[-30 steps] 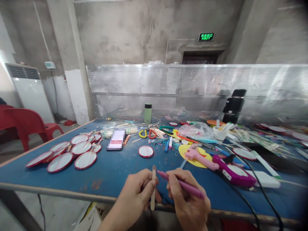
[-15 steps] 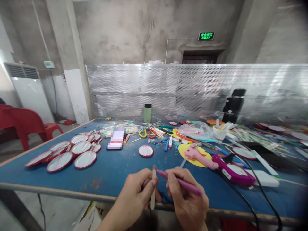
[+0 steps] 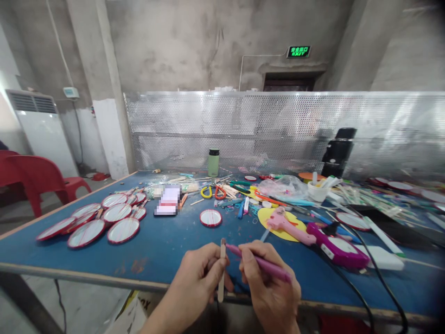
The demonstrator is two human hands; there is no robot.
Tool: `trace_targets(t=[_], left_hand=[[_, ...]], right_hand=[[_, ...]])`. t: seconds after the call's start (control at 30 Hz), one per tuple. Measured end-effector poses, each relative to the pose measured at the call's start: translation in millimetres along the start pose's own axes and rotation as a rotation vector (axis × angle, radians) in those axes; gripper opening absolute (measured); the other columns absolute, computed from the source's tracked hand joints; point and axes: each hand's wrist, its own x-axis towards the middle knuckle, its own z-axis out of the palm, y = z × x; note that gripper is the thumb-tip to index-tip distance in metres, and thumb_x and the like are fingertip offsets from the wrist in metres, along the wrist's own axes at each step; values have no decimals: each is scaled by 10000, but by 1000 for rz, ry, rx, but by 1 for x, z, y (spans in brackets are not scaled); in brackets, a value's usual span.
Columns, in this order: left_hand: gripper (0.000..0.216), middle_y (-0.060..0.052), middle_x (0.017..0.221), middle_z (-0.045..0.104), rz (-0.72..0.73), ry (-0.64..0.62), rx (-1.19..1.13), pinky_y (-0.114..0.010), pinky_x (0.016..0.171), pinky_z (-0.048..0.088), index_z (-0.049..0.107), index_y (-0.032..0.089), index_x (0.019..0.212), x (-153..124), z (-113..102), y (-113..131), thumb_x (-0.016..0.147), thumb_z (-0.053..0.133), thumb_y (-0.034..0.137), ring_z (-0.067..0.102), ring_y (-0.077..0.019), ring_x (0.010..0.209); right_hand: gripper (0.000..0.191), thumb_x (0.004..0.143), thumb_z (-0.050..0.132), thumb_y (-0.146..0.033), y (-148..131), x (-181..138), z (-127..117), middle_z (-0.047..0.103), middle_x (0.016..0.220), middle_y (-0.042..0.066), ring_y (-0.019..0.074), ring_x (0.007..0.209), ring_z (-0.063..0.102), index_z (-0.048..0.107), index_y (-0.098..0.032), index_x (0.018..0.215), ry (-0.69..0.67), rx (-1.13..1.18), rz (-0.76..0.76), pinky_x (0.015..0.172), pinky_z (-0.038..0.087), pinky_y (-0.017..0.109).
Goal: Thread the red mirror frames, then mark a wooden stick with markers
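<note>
Between the thumb and fingers of my left hand (image 3: 198,283) a wooden craft stick (image 3: 221,278) is pinched nearly upright, its top end darkened. My right hand (image 3: 271,287) grips a pink-purple marker pen (image 3: 267,265) like a writing tool. The pen's tip points left, right beside the stick's dark upper end; whether they touch I cannot tell. Both hands are over the front edge of the blue table (image 3: 167,253). Beyond them lies a round, red-rimmed white disc (image 3: 210,218).
Several similar red-rimmed discs (image 3: 118,213) lie at the left, near a phone (image 3: 168,201). To the right are a pink glue gun (image 3: 290,227) on a yellow disc, a purple device (image 3: 337,248) and black cables (image 3: 378,269). A green bottle (image 3: 213,163) stands behind scattered sticks and tools.
Almost nothing differs. The marker's rear end has dipped very slightly, while both hands keep their hold and place.
</note>
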Motion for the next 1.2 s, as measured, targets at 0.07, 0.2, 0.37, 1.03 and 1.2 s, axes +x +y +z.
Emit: trace_targets(t=[0.07, 0.2, 0.37, 1.03, 1.2], left_hand=[[332, -14, 659, 690, -1, 0, 5, -191, 430, 359, 583, 183, 829, 0, 0, 0, 962, 483, 470, 436, -87, 415], [336, -21, 674, 701, 4, -1, 5, -189, 434, 371, 577, 185, 822, -2, 1, -1, 966, 473, 471, 447, -89, 425], [334, -15, 664, 695, 4, -4, 0, -183, 424, 362, 577, 183, 828, -2, 1, -3, 969, 473, 467, 431, -84, 413], [373, -17, 655, 675, 3, 15, 29, -199, 441, 364, 599, 180, 813, -1, 0, 0, 967, 472, 496, 445, -93, 424], [374, -10, 655, 672, -7, 8, -6, -194, 433, 362, 592, 182, 823, 0, 1, -1, 956, 490, 517, 445, -92, 423]], right_hand=[[195, 961, 577, -237, 0, 0, 0, 596, 604, -43, 75, 403, 501, 695, -230, 806, 15, 6, 8, 394, 411, 177], [181, 959, 578, -226, 1, -1, 0, 606, 622, -44, 72, 408, 499, 690, -233, 818, 36, 12, 4, 412, 423, 175], [176, 961, 571, -202, 4, 1, -2, 614, 611, -44, 71, 389, 509, 687, -227, 831, -18, -16, -57, 382, 407, 170], [193, 955, 580, -244, 2, -1, 0, 609, 599, -40, 83, 416, 522, 689, -224, 798, 33, -13, 8, 411, 425, 182], [205, 949, 588, -274, -1, 0, 1, 592, 573, -41, 90, 420, 519, 700, -225, 785, 40, 1, 40, 406, 413, 185]])
